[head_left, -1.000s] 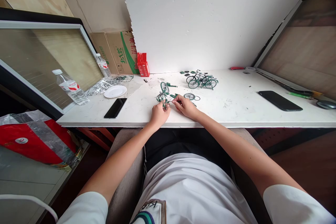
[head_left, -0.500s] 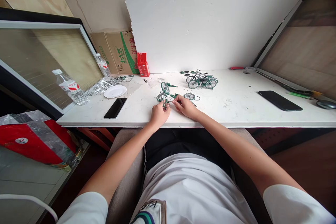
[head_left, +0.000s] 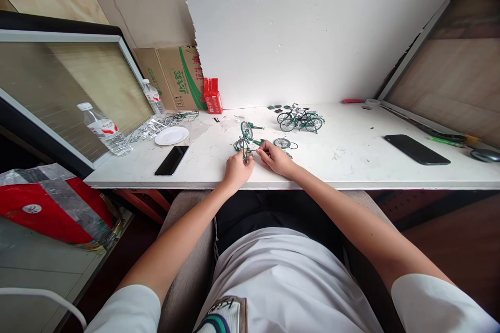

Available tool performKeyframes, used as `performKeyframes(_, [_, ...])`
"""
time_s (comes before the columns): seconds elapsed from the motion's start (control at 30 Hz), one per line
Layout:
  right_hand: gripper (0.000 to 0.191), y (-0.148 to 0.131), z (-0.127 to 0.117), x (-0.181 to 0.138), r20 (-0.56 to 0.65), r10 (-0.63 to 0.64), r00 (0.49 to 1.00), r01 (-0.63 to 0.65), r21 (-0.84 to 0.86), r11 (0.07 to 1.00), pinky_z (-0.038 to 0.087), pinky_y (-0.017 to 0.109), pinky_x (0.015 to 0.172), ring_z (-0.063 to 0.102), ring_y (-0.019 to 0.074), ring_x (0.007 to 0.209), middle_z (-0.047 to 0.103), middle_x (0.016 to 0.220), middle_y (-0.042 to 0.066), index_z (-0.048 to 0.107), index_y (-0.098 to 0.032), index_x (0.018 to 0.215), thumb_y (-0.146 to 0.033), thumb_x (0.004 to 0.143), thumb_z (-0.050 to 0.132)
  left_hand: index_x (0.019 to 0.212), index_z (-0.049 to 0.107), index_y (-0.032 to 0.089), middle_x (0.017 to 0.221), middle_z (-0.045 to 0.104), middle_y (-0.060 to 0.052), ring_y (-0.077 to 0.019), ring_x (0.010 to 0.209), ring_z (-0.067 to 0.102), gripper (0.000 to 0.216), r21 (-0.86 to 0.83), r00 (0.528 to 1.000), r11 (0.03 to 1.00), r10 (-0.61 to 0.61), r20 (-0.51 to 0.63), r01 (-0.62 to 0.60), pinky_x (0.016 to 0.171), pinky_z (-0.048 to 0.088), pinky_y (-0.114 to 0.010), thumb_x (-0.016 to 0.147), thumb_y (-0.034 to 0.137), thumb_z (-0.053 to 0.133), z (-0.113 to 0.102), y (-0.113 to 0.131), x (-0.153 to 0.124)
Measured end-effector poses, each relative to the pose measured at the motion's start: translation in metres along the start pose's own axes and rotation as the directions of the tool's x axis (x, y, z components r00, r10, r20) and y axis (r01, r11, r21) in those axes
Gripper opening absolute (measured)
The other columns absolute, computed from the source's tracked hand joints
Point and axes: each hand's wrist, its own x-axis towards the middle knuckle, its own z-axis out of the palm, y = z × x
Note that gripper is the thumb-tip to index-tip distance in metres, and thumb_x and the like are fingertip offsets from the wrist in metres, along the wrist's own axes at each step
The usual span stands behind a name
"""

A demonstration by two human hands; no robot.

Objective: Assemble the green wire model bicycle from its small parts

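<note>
Green Bicycle (head_left: 246, 138): Grip and Handling

Location: the small green bicycle is at the near edge of the white table (head_left: 339, 158), directly in front of the person, with one wheel raised.

Grip: the left hand (head_left: 238, 170) is closed on the bicycle's lower end, held between thumb and fingers. The right hand (head_left: 276, 159) is just beside it, fingertips drawn together; whether they pinch a small part cannot be told.

Handling: the bicycle should be light and fairly stiff, but its slender members look fragile. Take hold at the thicker frame, close to a joint. Avoid squeezing the spokes or levering on thin rods.

Surroundings: a loose wheel (head_left: 282, 143) lies just beyond the right hand, beside a thin ring (head_left: 294, 145). A green part (head_left: 256, 126) lies behind the bicycle. Farther back stand more bicycles (head_left: 301, 120). Toward the left are a phone (head_left: 172, 160), a white plate (head_left: 172, 136) and a water bottle (head_left: 106, 130).
</note>
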Motion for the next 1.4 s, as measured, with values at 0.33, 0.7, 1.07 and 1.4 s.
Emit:
performKeyframes(0.33, [0.03, 0.0013, 0.0011, 0.0005, -0.012, -0.006, 1.0, 0.006, -0.036, 0.999, 0.038, 0.031, 0.065, 0.055, 0.02, 0.061, 0.061, 0.069, -0.001, 0.049, -0.026, 0.097, -0.055, 0.107, 0.047, 0.116, 0.07, 0.018, 0.104, 0.082, -0.011, -0.025, 0.089, 0.08, 0.022, 0.047, 1.0, 0.999, -0.018, 0.01, 0.018, 0.09, 0.063, -0.035, 0.096, 0.022, 0.064, 0.0002, 0.0014, 0.0002])
performKeyframes(0.7, [0.029, 0.0012, 0.0016, 0.0013, -0.023, -0.025, 0.999, 0.023, -0.085, 0.996, 0.036, 0.031, 0.065, 0.052, 0.0187, 0.061, 0.058, 0.068, -0.002, 0.053, -0.024, 0.095, -0.051, 0.106, 0.047, 0.116, 0.071, 0.019, 0.104, 0.082, -0.011, -0.0241, 0.088, 0.08, 0.022, 0.069, 1.0, 0.998, -0.005, 0.008, 0.005, 0.089, 0.062, -0.033, 0.096, 0.023, 0.063, 0.0006, 0.0009, -0.0002])
performKeyframes(1.07, [0.033, 0.0049, 0.0023, 0.0022, -0.027, -0.027, 0.999, 0.023, -0.121, 0.992, 0.037, 0.031, 0.065, 0.051, 0.0184, 0.06, 0.06, 0.069, -0.001, 0.058, -0.023, 0.096, -0.053, 0.105, 0.047, 0.117, 0.072, 0.019, 0.105, 0.082, -0.011, -0.0246, 0.09, 0.08, 0.024, 0.073, 1.0, 0.997, -0.021, 0.005, 0.02, 0.092, 0.062, -0.035, 0.095, 0.023, 0.066, 0.0013, 0.0004, -0.0002])
performKeyframes(1.4, [0.033, 0.0011, 0.0013, 0.0018, -0.008, -0.032, 0.999, 0.03, -0.133, 0.991, 0.036, 0.032, 0.064, 0.051, 0.018, 0.059, 0.059, 0.066, 0.0, 0.06, -0.022, 0.091, -0.049, 0.106, 0.047, 0.114, 0.072, 0.018, 0.102, 0.082, -0.01, -0.0244, 0.086, 0.079, 0.021, 0.069, 1.0, 0.998, -0.001, 0.014, 0.0, 0.09, 0.061, -0.035, 0.094, 0.02, 0.064, -0.0003, 0.0021, -0.0005])
